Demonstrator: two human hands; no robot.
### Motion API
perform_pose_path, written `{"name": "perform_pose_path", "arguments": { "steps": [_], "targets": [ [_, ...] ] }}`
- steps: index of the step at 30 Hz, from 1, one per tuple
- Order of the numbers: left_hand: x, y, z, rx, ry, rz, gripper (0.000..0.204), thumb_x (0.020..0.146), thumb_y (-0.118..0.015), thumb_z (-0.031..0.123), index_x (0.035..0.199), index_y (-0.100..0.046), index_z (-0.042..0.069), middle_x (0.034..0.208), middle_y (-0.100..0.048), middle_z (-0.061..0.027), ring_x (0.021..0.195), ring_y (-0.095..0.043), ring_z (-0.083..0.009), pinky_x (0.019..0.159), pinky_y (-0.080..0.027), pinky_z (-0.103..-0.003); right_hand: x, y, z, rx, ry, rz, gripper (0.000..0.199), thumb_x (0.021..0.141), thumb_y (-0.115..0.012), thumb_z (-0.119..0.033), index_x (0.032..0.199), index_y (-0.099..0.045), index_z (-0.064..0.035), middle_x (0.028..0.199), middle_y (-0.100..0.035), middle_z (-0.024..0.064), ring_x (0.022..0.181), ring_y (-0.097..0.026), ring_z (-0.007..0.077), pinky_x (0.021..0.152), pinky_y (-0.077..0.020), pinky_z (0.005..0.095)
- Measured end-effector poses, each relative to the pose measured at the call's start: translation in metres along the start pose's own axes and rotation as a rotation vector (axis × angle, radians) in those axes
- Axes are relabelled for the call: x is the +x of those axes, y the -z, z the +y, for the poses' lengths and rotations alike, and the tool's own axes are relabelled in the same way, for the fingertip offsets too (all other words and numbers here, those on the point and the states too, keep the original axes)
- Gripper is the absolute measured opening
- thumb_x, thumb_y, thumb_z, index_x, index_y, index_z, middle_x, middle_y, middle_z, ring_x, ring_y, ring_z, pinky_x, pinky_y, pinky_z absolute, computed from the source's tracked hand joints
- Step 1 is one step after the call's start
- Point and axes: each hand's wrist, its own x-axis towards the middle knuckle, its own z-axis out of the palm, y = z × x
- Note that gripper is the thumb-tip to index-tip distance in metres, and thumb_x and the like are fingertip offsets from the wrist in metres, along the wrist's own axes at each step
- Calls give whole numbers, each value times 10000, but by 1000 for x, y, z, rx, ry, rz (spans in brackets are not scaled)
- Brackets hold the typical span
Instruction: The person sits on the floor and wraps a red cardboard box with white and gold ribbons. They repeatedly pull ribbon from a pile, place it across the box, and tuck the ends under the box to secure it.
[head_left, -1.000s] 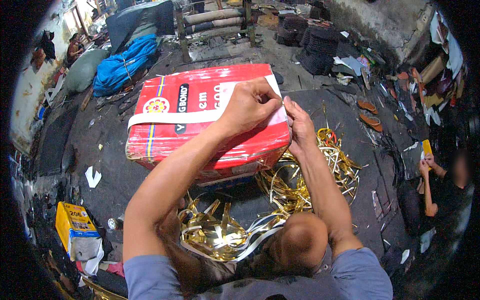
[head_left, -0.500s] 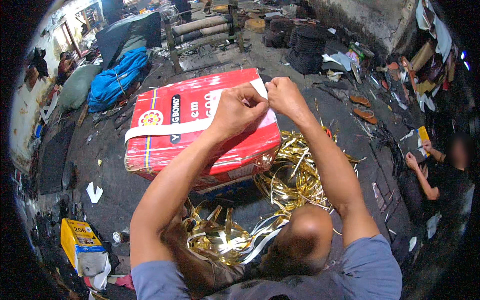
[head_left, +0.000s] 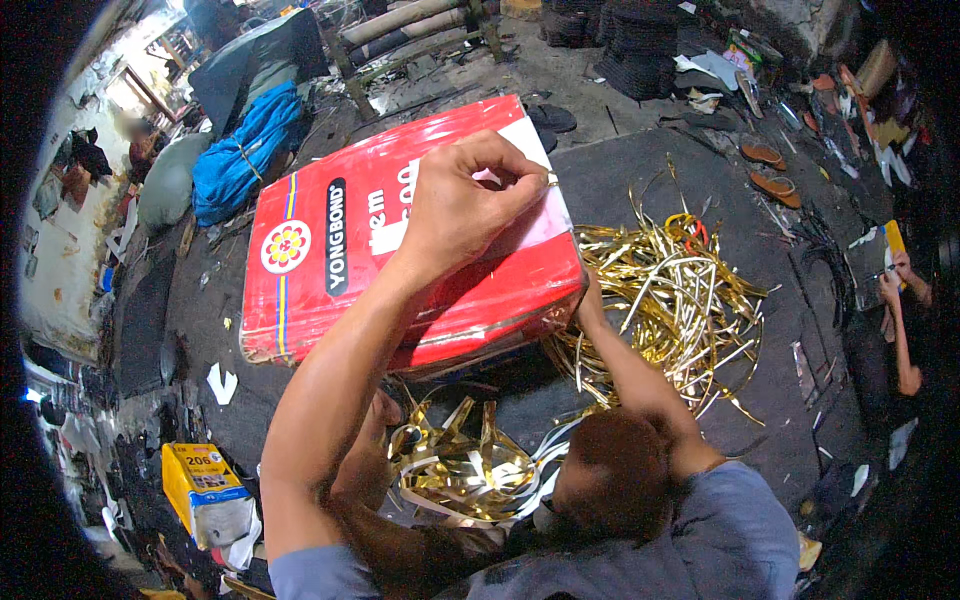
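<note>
A red cardboard box (head_left: 400, 310), wrapped in shiny clear film, lies tilted in front of me. My left hand (head_left: 470, 200) rests over its top near the far right edge. Thumb and forefinger are pinched together there; a small glint shows at their tips, too small to name. Down beside the box's right corner is my right hand (head_left: 588, 305), its fingers hidden by the box. Close to that wrist lies a tangled heap of gold and white strips (head_left: 680, 300). More gold strips (head_left: 465, 460) are bunched near my legs.
A yellow carton (head_left: 205, 490) stands at lower left. Beyond the box are a blue bundle (head_left: 240, 150), a rack of rolls (head_left: 405, 30) and dark stacks (head_left: 640, 50). Brown sandals (head_left: 770, 175) lie to the right. Another person (head_left: 900, 310) holds a yellow item at far right.
The white strip that crossed the box top is gone from it. My right hand has left my left hand and dropped to the box's right corner. The view has shifted.
</note>
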Motion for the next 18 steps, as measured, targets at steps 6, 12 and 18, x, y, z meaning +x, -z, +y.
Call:
{"name": "perform_pose_path", "arguments": {
  "steps": [6,12,18],
  "targets": [
    [6,-16,11,-10,29,-23,72,858,-754,12,798,-734,-23,820,-713,-57,720,-650,-91,656,-554,-266,-6,10,86,-555,-268,18,242,898,-626,-187,904,-732,30,862,-721,227,808,-709,390,710,-558,515],
    [11,-12,0,-1,6,-24,62,851,-789,95,863,-796,34,843,-745,-49,794,-695,-115,724,-564,-289,-38,34,103,-746,-368,-10,259,920,-606,-199,978,-747,10,938,-733,237,888,-718,402,765,-570,522],
    [6,-6,-3,32,-131,-31,73,871,-778,67,933,-811,46,907,-737,-64,782,-689,-131,692,-549,-264,-44,40,95,-893,-434,-63,289,942,-586,-211,1051,-762,-10,1013,-745,247,967,-728,415,821,-581,528]
  ]
}}
